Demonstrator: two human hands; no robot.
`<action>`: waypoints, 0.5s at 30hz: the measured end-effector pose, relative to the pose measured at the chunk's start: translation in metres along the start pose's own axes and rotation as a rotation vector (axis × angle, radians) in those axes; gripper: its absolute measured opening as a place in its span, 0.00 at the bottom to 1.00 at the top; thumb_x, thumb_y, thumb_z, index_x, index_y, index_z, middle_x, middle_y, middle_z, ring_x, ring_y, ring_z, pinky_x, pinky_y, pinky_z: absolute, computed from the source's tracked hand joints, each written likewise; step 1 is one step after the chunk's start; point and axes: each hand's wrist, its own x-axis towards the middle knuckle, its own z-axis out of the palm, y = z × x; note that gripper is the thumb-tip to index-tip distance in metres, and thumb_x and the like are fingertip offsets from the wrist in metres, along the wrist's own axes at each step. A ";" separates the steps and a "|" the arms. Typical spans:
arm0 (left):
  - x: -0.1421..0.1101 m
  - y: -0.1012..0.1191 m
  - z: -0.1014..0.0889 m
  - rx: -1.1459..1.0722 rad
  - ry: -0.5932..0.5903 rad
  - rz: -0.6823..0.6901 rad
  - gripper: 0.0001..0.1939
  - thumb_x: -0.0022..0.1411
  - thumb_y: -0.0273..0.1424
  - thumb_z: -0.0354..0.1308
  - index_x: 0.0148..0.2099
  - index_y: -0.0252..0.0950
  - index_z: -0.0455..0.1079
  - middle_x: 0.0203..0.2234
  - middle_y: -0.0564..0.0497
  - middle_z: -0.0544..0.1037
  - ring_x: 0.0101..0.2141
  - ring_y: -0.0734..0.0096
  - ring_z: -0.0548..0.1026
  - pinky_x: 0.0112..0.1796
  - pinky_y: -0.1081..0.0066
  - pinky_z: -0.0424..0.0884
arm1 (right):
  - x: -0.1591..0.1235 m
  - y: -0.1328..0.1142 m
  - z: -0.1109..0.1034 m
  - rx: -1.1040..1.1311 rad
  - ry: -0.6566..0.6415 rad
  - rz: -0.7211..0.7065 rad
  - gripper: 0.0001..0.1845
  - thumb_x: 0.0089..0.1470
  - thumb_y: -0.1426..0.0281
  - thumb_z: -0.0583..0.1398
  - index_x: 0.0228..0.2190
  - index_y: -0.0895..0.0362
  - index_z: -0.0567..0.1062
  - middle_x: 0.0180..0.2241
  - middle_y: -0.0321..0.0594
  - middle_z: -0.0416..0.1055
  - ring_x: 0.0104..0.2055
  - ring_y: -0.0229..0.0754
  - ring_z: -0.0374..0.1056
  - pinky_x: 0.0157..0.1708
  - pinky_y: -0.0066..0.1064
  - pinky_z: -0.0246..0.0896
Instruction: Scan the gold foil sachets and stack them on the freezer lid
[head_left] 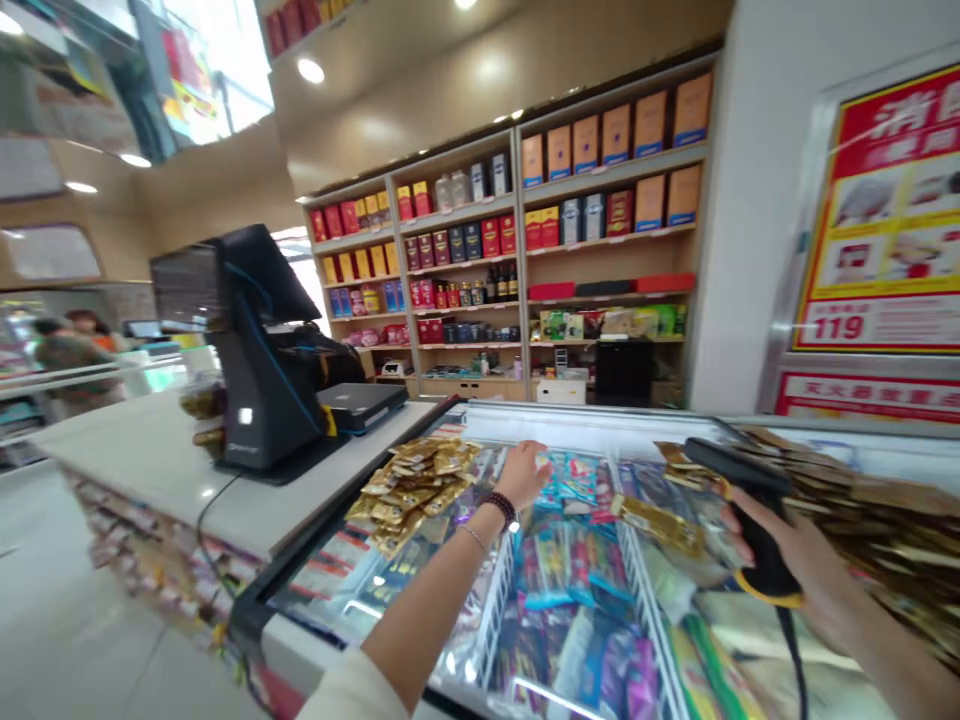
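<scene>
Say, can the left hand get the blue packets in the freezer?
Probably yes: the left hand sits right beside the blue packets, and nothing shows between them, unless there's glass.

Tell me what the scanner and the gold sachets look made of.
The handheld barcode scanner looks like matte black plastic, with a yellow, possibly rubbery band, judging by its dull sheen. The gold sachets seem to be metallised foil film: crinkled, with bright glints.

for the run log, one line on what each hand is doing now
left hand: over chest freezer glass, near gold sachets | right hand: grips barcode scanner
</scene>
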 end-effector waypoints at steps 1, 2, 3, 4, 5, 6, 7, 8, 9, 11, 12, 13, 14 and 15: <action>0.005 0.014 0.020 -0.053 -0.034 0.014 0.16 0.70 0.30 0.65 0.59 0.38 0.79 0.61 0.39 0.82 0.65 0.48 0.78 0.69 0.52 0.69 | 0.000 -0.002 -0.008 0.023 0.008 0.011 0.32 0.28 0.46 0.82 0.27 0.51 0.78 0.21 0.34 0.71 0.16 0.35 0.59 0.13 0.28 0.55; 0.008 0.027 0.041 -0.104 -0.064 0.022 0.17 0.69 0.31 0.67 0.58 0.39 0.79 0.61 0.39 0.83 0.65 0.47 0.78 0.69 0.52 0.69 | 0.001 -0.003 -0.016 0.042 0.026 0.016 0.31 0.29 0.48 0.83 0.28 0.52 0.79 0.21 0.34 0.71 0.17 0.35 0.60 0.13 0.28 0.55; 0.011 0.040 0.061 -0.148 -0.091 0.024 0.17 0.66 0.32 0.70 0.57 0.40 0.80 0.60 0.39 0.83 0.65 0.45 0.78 0.70 0.51 0.69 | 0.002 -0.004 -0.024 0.055 0.059 0.012 0.30 0.30 0.50 0.83 0.29 0.52 0.80 0.21 0.34 0.71 0.17 0.35 0.61 0.13 0.28 0.56; 0.013 0.052 0.080 -0.185 -0.114 0.019 0.19 0.63 0.32 0.73 0.56 0.41 0.80 0.59 0.39 0.84 0.65 0.43 0.78 0.70 0.50 0.68 | 0.003 -0.003 -0.030 0.067 0.090 0.008 0.30 0.30 0.51 0.83 0.30 0.53 0.81 0.21 0.34 0.72 0.17 0.35 0.61 0.13 0.28 0.57; 0.015 0.063 0.097 -0.211 -0.131 0.007 0.20 0.60 0.33 0.76 0.54 0.41 0.81 0.58 0.39 0.84 0.66 0.40 0.77 0.71 0.49 0.66 | 0.005 -0.001 -0.036 0.081 0.121 0.004 0.30 0.30 0.51 0.83 0.30 0.54 0.81 0.21 0.33 0.72 0.17 0.35 0.61 0.13 0.27 0.57; 0.015 0.072 0.112 -0.223 -0.145 -0.013 0.21 0.56 0.34 0.79 0.52 0.41 0.81 0.56 0.38 0.84 0.66 0.38 0.77 0.72 0.47 0.65 | 0.007 0.002 -0.040 0.095 0.149 -0.002 0.31 0.29 0.51 0.83 0.31 0.54 0.81 0.20 0.33 0.72 0.17 0.34 0.61 0.13 0.27 0.57; 0.016 0.080 0.124 -0.222 -0.154 -0.040 0.22 0.54 0.35 0.81 0.50 0.41 0.80 0.55 0.38 0.84 0.66 0.36 0.76 0.72 0.46 0.64 | 0.010 0.004 -0.044 0.105 0.170 -0.007 0.32 0.29 0.50 0.83 0.31 0.54 0.81 0.20 0.32 0.71 0.17 0.34 0.61 0.13 0.26 0.57; 0.015 0.086 0.133 -0.211 -0.154 -0.075 0.22 0.53 0.36 0.82 0.48 0.41 0.79 0.55 0.37 0.84 0.66 0.35 0.76 0.72 0.46 0.64 | 0.012 0.007 -0.046 0.111 0.183 -0.011 0.33 0.28 0.49 0.83 0.31 0.54 0.81 0.20 0.31 0.71 0.16 0.34 0.61 0.13 0.26 0.57; 0.015 0.090 0.139 -0.197 -0.147 -0.115 0.22 0.53 0.37 0.82 0.47 0.40 0.79 0.55 0.37 0.83 0.66 0.34 0.75 0.71 0.45 0.64 | 0.015 0.010 -0.048 0.112 0.188 -0.012 0.34 0.27 0.48 0.83 0.32 0.54 0.80 0.19 0.30 0.71 0.16 0.34 0.61 0.13 0.25 0.57; 0.013 0.094 0.146 -0.179 -0.116 -0.196 0.24 0.53 0.37 0.83 0.47 0.40 0.77 0.55 0.37 0.83 0.65 0.35 0.75 0.68 0.47 0.67 | 0.019 0.017 -0.050 0.105 0.199 -0.016 0.36 0.27 0.46 0.83 0.31 0.54 0.79 0.19 0.29 0.71 0.16 0.33 0.61 0.12 0.25 0.57; 0.012 0.095 0.147 -0.184 -0.093 -0.230 0.26 0.53 0.36 0.83 0.49 0.40 0.76 0.55 0.37 0.83 0.64 0.36 0.76 0.67 0.49 0.68 | 0.020 0.020 -0.050 0.098 0.209 -0.021 0.36 0.27 0.46 0.84 0.29 0.53 0.78 0.19 0.29 0.71 0.16 0.33 0.61 0.12 0.25 0.57; 0.010 0.094 0.147 -0.205 -0.067 -0.255 0.27 0.52 0.34 0.83 0.51 0.39 0.76 0.55 0.38 0.83 0.62 0.38 0.77 0.65 0.50 0.70 | 0.021 0.023 -0.051 0.087 0.217 -0.024 0.36 0.27 0.45 0.84 0.28 0.53 0.77 0.19 0.29 0.71 0.16 0.33 0.61 0.12 0.25 0.57; 0.009 0.093 0.146 -0.242 -0.039 -0.271 0.28 0.53 0.31 0.82 0.53 0.39 0.75 0.54 0.38 0.83 0.60 0.41 0.78 0.63 0.52 0.71 | 0.022 0.026 -0.051 0.073 0.221 -0.025 0.36 0.28 0.44 0.84 0.27 0.53 0.76 0.19 0.30 0.72 0.16 0.33 0.61 0.12 0.25 0.57; 0.008 0.091 0.145 -0.288 -0.010 -0.285 0.27 0.55 0.28 0.80 0.54 0.39 0.74 0.53 0.39 0.84 0.58 0.44 0.80 0.61 0.54 0.73 | 0.023 0.029 -0.052 0.059 0.216 -0.022 0.36 0.29 0.44 0.84 0.26 0.53 0.76 0.19 0.30 0.72 0.16 0.33 0.62 0.12 0.25 0.57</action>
